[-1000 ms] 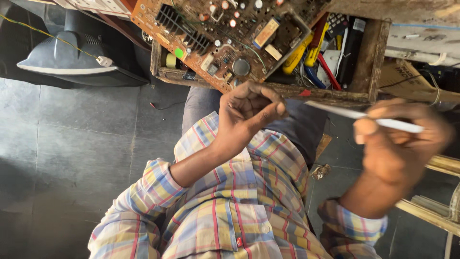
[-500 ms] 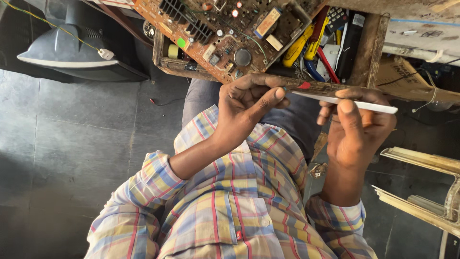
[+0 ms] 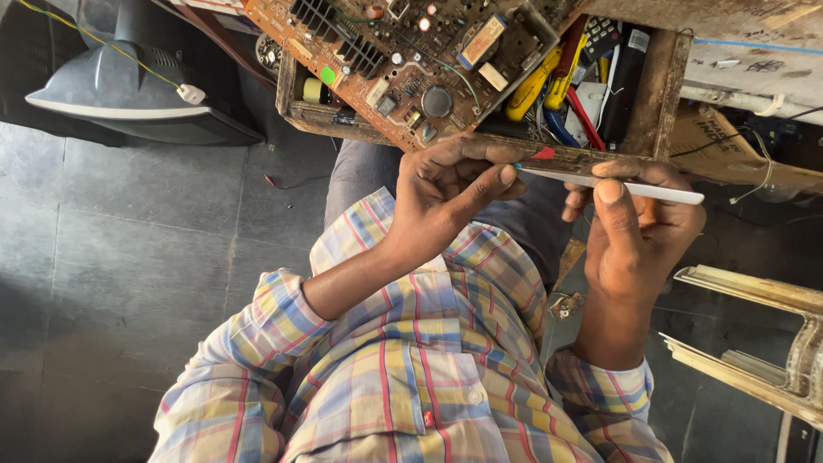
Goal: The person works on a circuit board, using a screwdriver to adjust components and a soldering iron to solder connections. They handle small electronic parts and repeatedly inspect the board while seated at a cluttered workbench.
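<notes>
Here, a brown circuit board (image 3: 403, 60) is propped tilted on a worn wooden tool tray (image 3: 660, 94), its lower edge steadied by the left hand (image 3: 446, 193), while a slim white pen-shaped tool (image 3: 613, 184) is pinched in the right hand (image 3: 639, 231) just beside it.

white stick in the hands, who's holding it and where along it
The right hand holds the white stick around its middle, thumb on top; the left hand pinches its tip end.

One head-worn camera looks steeply down, close over the lap, seemingly rotated.
</notes>
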